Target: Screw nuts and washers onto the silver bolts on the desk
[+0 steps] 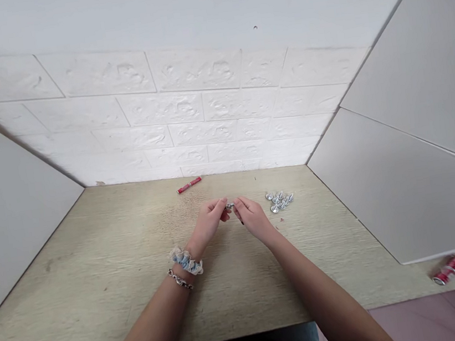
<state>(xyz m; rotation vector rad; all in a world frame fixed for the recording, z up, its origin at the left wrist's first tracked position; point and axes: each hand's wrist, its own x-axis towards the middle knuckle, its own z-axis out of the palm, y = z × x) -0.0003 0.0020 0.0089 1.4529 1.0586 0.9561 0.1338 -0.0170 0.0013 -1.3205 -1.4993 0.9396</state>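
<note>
Left of the metal pile (280, 200), left hand (212, 217) and right hand (252, 218) pinch small metal piece (229, 206) (adjusting, perhaps); next needs steady pinching.

On the left wrist (195, 245), a ruffled blue-and-cream scrunchie (187, 261) — beside it, a silvery chain bracelet (179, 280).

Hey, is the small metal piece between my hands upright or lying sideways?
Sideways: the small metal piece runs across from the left hand to the right hand.
</note>
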